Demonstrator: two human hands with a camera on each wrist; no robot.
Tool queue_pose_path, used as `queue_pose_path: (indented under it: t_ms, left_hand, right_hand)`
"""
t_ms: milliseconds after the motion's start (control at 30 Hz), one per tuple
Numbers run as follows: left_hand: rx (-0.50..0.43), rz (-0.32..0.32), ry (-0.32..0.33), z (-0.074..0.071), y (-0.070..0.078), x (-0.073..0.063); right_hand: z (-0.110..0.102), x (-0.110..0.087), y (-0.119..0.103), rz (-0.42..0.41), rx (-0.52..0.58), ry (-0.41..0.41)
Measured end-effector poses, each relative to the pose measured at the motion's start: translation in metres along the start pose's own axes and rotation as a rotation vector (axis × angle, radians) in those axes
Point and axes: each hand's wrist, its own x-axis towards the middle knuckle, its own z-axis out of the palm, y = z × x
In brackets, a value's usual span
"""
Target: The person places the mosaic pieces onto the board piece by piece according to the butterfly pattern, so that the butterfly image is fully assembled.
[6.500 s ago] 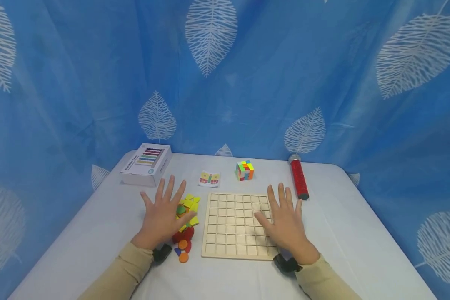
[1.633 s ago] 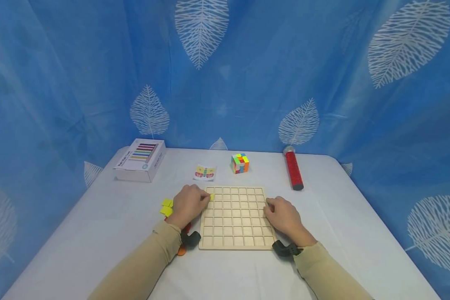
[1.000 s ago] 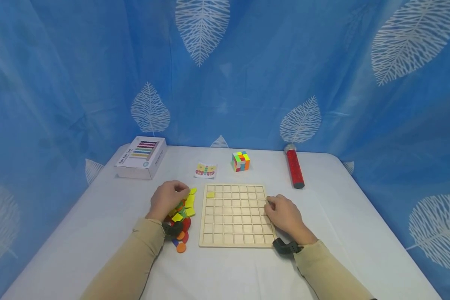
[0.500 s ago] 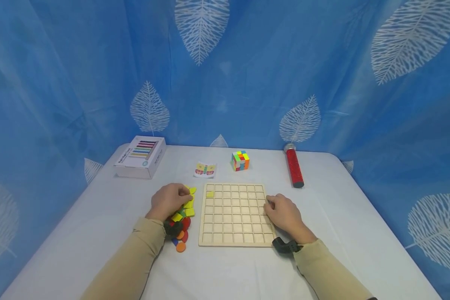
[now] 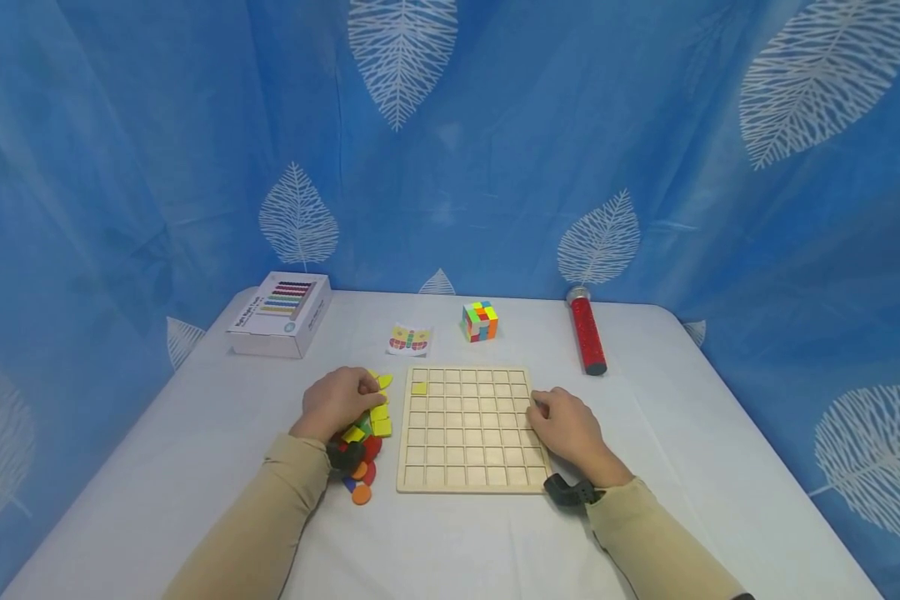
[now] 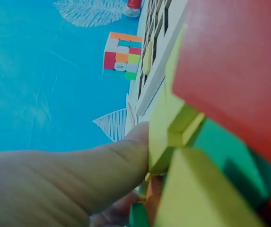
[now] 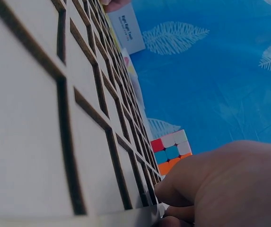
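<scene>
My left hand (image 5: pixel 336 402) is over a pile of coloured tiles, thumb and fingers curled at a yellow tile (image 5: pixel 378 412). The left wrist view has the thumb against yellow tiles (image 6: pixel 161 127), with green tiles (image 6: pixel 230 156) and a blurred red piece (image 6: pixel 234 71) close to the lens; the other fingertips are mostly hidden. Right of the pile lies a wooden grid board (image 5: pixel 474 436). One yellow square tile (image 5: pixel 419 388) sits in its leftmost column, second row from the far edge. My right hand (image 5: pixel 567 427) grips the board's right edge between thumb and curled fingers.
Behind the board lie a picture card (image 5: pixel 409 340) with a coloured pattern and a puzzle cube (image 5: pixel 481 322). A white box (image 5: pixel 280 315) stands back left, a red glittery tube (image 5: pixel 588 335) back right. Red discs (image 5: pixel 371 448) and an orange disc (image 5: pixel 362 494) lie nearest the front.
The left hand went from open above the pile to the board, where a yellow tile now lies, then back to the pile. Yellow tiles there shifted slightly. The right hand took hold of the board's edge.
</scene>
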Motion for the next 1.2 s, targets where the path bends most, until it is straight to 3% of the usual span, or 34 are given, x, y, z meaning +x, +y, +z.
queue_pose_path:
  t_ms: [300, 600, 767, 1200]
  left_hand:
    - [0.059, 0.020, -0.007, -0.001, 0.004, -0.001]
    - [0.006, 0.082, 0.096, 0.002, 0.005, 0.000]
    - [-0.055, 0.074, 0.122, 0.004, 0.008, 0.001]
    - [-0.080, 0.129, 0.142, 0.015, 0.045, 0.002]
  right_hand:
    - [0.002, 0.002, 0.002, -0.005, -0.009, 0.011]
    - [0.002, 0.001, 0.002, -0.002, -0.005, 0.010]
    - [0.001, 0.001, 0.001, -0.004, -0.008, 0.008]
    - [-0.001, -0.003, 0.000, -0.013, 0.013, 0.023]
